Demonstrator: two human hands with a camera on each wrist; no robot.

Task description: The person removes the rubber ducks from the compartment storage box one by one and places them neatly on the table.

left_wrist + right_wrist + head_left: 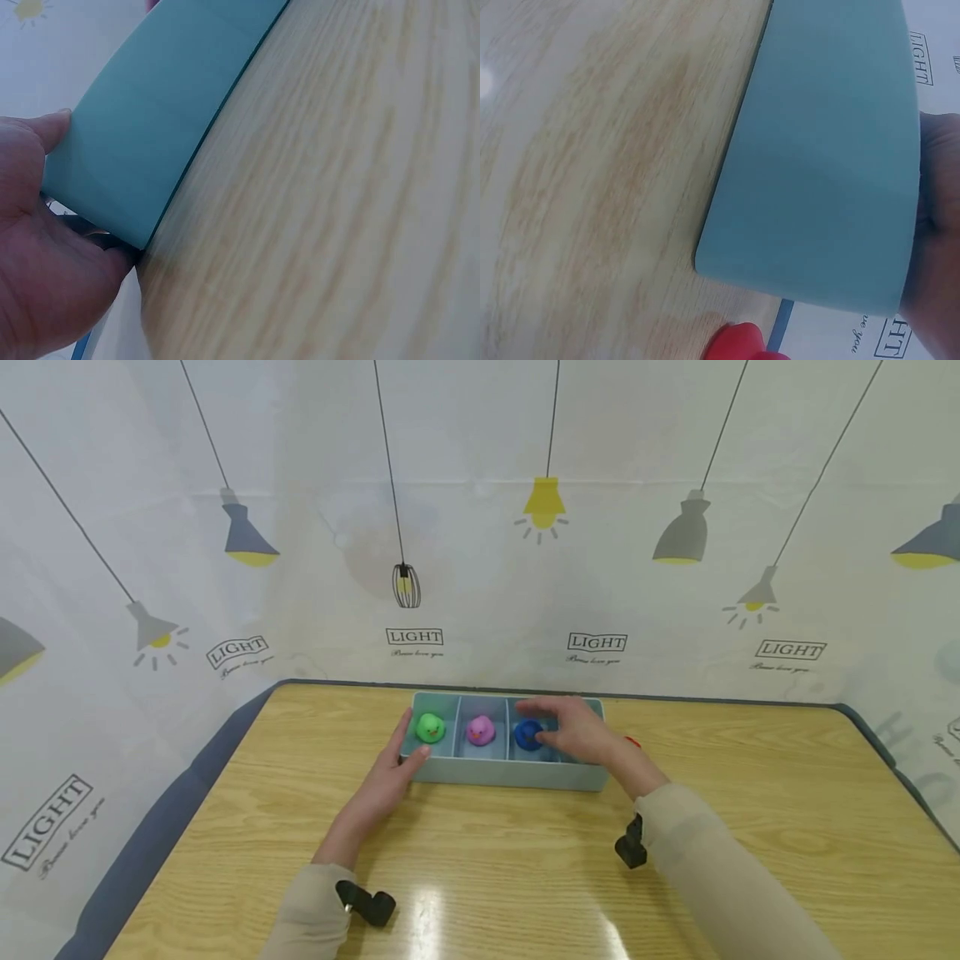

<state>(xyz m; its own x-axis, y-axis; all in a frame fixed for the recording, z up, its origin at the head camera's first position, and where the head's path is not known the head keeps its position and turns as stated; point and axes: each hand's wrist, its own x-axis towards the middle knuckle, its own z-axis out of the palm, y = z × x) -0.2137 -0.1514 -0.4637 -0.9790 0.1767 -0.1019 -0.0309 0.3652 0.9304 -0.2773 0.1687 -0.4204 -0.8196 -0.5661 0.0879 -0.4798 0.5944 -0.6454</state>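
Note:
A teal compartment tray (495, 772) stands across the far middle of the wooden table (750, 827). In its compartments, from the left, sit a green duck (431, 727), a pink duck (481, 730) and a blue duck (527, 735). My left hand (408, 750) grips the tray's left end, thumb on the near wall; the left wrist view shows the thumb (49, 127) lying on the tray (150, 127). My right hand (577, 731) hovers over the tray's right end with fingers stretched out, its thumb beside the blue duck. The rightmost compartment is hidden under it.
A small red object (632, 742) lies on the table just right of the tray, also visible as the red object (739, 341) in the right wrist view. A printed curtain surrounds the table on the far, left and right sides.

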